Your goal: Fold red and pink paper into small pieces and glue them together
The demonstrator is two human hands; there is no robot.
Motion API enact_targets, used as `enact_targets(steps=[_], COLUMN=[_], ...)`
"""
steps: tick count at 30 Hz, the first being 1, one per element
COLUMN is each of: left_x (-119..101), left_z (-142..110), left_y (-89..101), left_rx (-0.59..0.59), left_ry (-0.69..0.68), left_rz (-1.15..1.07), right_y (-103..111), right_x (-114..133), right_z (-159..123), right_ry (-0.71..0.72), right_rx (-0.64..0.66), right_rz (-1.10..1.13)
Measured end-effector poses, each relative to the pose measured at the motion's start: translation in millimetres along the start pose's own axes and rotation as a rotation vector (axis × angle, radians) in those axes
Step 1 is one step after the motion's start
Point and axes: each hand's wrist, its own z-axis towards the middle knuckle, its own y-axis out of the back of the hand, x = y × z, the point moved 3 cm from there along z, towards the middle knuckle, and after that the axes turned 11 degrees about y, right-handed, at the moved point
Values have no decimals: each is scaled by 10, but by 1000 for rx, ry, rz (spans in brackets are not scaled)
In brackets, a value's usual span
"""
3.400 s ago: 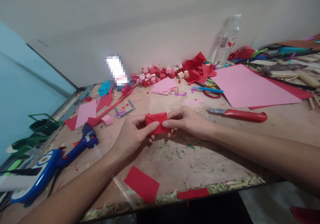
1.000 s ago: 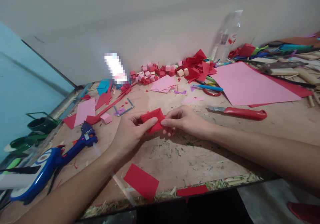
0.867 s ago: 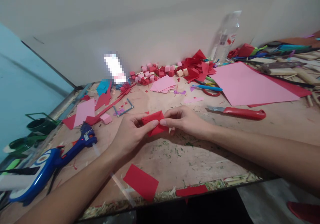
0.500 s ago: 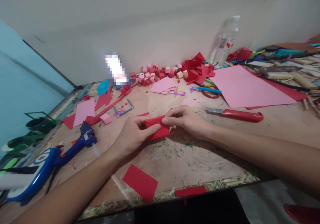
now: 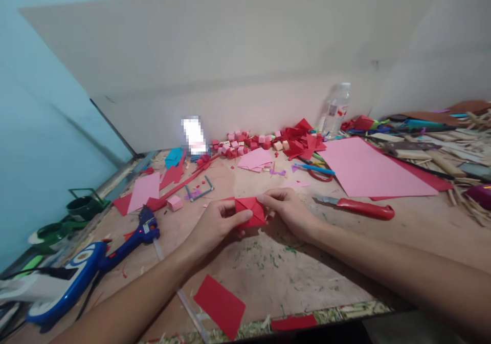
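Red folded square of paper (image 5: 257, 212) is sitting approx ctr frame, a bit below mid-height, held btwn both hands, diag creases showing on its face. Left hand (image 5: 218, 221) is pinching it from the left: thumb pressing on the face nr the middle, other fingers tucking behind/below. Right hand (image 5: 290, 211) is pinching the upper-right corner, thumb at the edge; its other fingers are curling behind, mostly hidden, so can't tell exact contact. Knife w/ red plastic handle + metal blade (image 5: 364, 208) is lying R of ctr, blade pointing L twd the right hand. Lg pink paper sheet (image 5: 374, 170) is covering most of a red paper sheet (image 5: 435, 177) at mid-right. Loose red paper rectangle (image 5: 220, 305) is lying bottom ctr, nr the table edge; narrow red paper strip (image 5: 293, 323) is lying just R of it. Blue plastic glue gun (image 5: 149, 230) is resting mid-left, small red light showing. Pile of small pink + red paper cubes (image 5: 241, 144) is sitting upper ctr against the white wall panel (image 5: 245, 42); clear plastic bottle (image 5: 334, 116) is standing upper right, past the cubes. Lone pink paper cube (image 5: 175, 203) is sitting L of the left hand, well apart.
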Motion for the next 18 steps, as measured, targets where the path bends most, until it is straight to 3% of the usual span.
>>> enact_targets(steps=[5, 12, 18], left_x=[24, 28, -22], left_z=[17, 10, -22], left_y=[18, 7, -32], left_rx=[1, -79, -57], left_ry=[41, 43, 57], left_rz=[44, -3, -62], right_y=[6, -66, -76], right_x=[-15, 4, -59], right_z=[12, -36, -17], right_ry=[-18, -92, -133], right_rx=[-3, 295, 293], right_rz=[72, 60, 148])
